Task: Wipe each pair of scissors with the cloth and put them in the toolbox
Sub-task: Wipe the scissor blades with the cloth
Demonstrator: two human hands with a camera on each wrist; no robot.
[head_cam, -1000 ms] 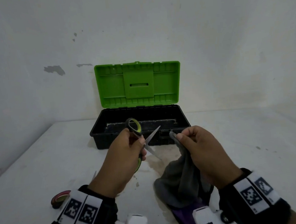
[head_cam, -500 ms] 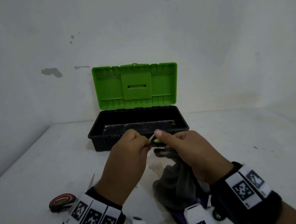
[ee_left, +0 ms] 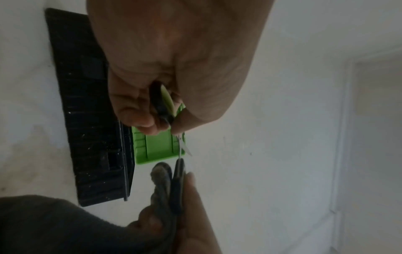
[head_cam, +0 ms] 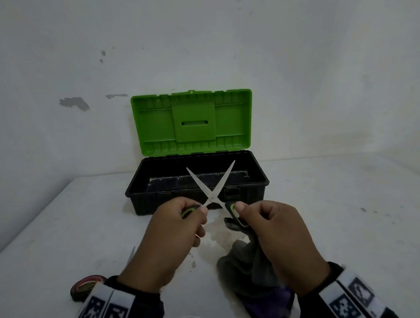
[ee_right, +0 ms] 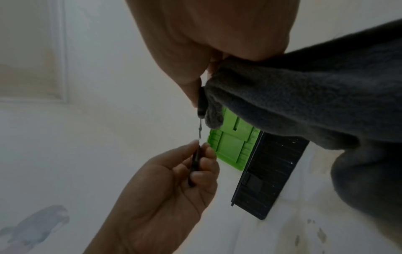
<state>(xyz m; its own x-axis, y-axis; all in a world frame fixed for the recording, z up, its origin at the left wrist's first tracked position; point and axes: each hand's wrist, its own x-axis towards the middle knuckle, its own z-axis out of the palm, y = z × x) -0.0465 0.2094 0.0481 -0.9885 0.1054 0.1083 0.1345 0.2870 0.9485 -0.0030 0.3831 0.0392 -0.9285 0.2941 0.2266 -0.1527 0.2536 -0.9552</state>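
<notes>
1. Table: white, stained surface against a white wall; it bears every item below.
2. Toolbox: black base with the green lid standing upright and open, at the far middle of the table, just beyond the hands.
3. Cloth: dark grey, bunched; its upper end is gathered in the right hand and the rest hangs to the table beneath that wrist.
4. Left hand: fingers curled around one black-and-green handle of the scissors, thumb tip pressed near the pivot.
5. Right hand: thumb and curled fingers pinch the other handle together with the cloth.
6. Scissors: held in the air between both hands, in front of the toolbox's near wall; blades spread wide in an X, tips pointing towards the box.
7. Tape roll: dark, lying flat on the table beside the left wrist.
</notes>
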